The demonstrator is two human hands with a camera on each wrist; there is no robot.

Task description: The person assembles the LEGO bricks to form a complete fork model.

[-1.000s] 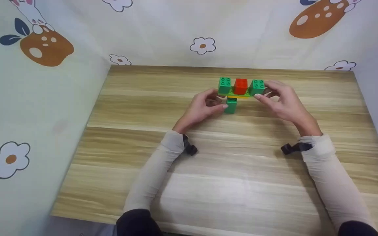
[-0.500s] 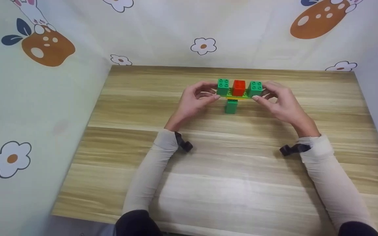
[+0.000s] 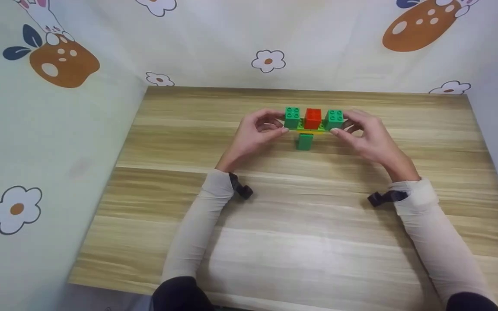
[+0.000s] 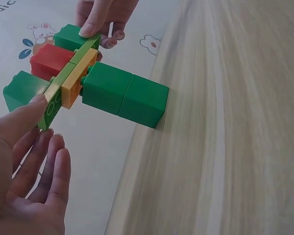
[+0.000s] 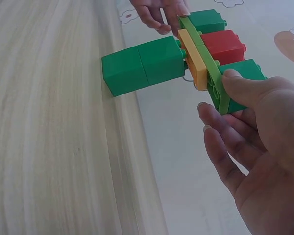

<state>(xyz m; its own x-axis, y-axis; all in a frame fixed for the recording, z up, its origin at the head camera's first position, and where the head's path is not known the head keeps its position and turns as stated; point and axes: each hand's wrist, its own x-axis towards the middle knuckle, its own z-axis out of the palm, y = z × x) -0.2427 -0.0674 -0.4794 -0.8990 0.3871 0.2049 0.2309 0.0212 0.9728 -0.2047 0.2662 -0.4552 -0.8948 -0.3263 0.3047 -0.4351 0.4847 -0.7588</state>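
Observation:
A column of two green building blocks (image 3: 305, 142) stands upright on the table. Above it is an orange-yellow plate (image 5: 193, 61), with some of the column's studs still showing under it in both wrist views. Light green plates (image 5: 211, 71) lie across the orange one. On top sit a left green block (image 3: 292, 118), a red block (image 3: 313, 119) in the middle and a right green block (image 3: 334, 120). My left hand (image 3: 253, 131) pinches the light green plates' left end between thumb and fingers. The right end is pinched by my right hand (image 3: 372, 136).
The wood-grain table (image 3: 275, 242) extends toward me and to both sides. A pale patterned wall covering (image 3: 214, 43) rises behind its far edge. Black wrist cameras (image 3: 242, 188) project inward from both cuffs.
My left hand has gone from the green column up to the left end of the light green plates. The upper assembly has come down and slightly left, covering the column's top. My right hand keeps its pinch.

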